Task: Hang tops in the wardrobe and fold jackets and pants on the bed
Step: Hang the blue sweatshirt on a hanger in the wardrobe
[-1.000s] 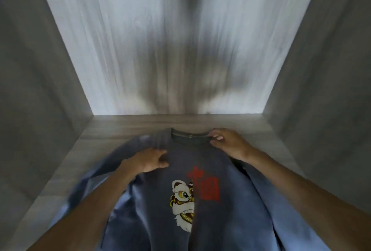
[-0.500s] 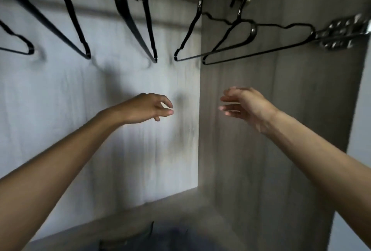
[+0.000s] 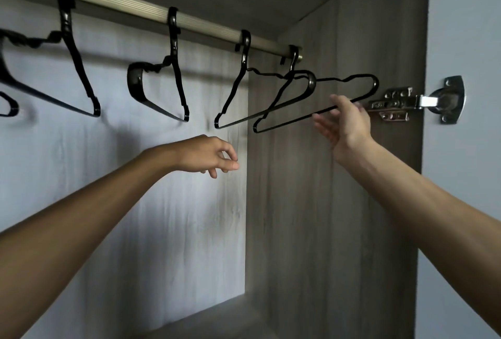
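Observation:
I am looking into the wardrobe, where a metal rail (image 3: 135,7) carries several empty black hangers. My right hand (image 3: 345,121) is raised to the rightmost hanger (image 3: 284,121). Its thumb lies above the hanger's bottom bar and its straight fingers below, not closed round it. A second thin hanger (image 3: 238,119) hangs just left of that one. My left hand (image 3: 207,155) hovers lower, in front of the back panel, with fingers loosely curled and holding nothing. No top, jacket or pants is in view.
Thicker black hangers (image 3: 177,67) hang further left on the rail. The grey wardrobe side wall (image 3: 311,203) stands close on the right, with a metal door hinge (image 3: 406,105) beside my right hand. The wardrobe floor (image 3: 217,319) shows at the bottom.
My view has swung up from the grey-blue printed shirt on the wardrobe floor to the rail. Both hands left the shirt and rose; the right one reached the rightmost hanger.

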`<action>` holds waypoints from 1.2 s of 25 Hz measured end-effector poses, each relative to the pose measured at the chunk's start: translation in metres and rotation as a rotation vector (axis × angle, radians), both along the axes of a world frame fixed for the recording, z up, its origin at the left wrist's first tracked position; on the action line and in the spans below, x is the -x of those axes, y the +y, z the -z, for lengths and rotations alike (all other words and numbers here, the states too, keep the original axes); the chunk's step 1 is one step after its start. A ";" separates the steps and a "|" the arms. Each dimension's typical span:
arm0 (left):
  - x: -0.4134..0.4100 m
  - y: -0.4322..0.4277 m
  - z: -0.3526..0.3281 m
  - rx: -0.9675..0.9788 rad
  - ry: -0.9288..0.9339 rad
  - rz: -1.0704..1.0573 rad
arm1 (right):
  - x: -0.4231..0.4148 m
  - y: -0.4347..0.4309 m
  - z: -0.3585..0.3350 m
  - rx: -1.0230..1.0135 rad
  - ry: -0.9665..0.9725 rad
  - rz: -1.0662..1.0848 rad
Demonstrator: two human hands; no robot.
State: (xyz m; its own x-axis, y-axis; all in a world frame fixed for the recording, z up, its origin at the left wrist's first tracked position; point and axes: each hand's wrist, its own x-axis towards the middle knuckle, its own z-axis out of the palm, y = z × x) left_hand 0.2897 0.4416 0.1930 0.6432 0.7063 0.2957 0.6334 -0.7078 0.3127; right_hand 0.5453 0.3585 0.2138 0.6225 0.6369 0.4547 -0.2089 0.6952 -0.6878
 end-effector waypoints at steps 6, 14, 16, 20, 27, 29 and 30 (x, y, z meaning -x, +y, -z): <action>-0.003 0.001 0.000 0.015 0.016 0.014 | 0.003 -0.008 -0.016 -0.038 -0.150 0.073; 0.000 0.011 0.010 0.056 0.095 0.010 | 0.002 -0.018 -0.051 -0.063 -0.449 0.325; 0.002 0.012 0.013 0.078 0.116 0.012 | 0.004 -0.018 -0.051 -0.122 -0.491 0.371; 0.003 0.017 0.021 0.093 0.133 0.015 | 0.013 -0.025 -0.038 -0.259 -0.562 0.471; 0.004 0.034 0.077 0.169 0.077 0.019 | 0.039 -0.055 0.084 -0.204 -0.590 0.476; 0.009 0.041 0.113 0.185 0.022 0.001 | 0.041 -0.062 0.131 -0.095 -0.595 0.380; 0.011 0.043 0.131 0.190 -0.013 -0.012 | 0.041 -0.061 0.148 -0.038 -0.598 0.320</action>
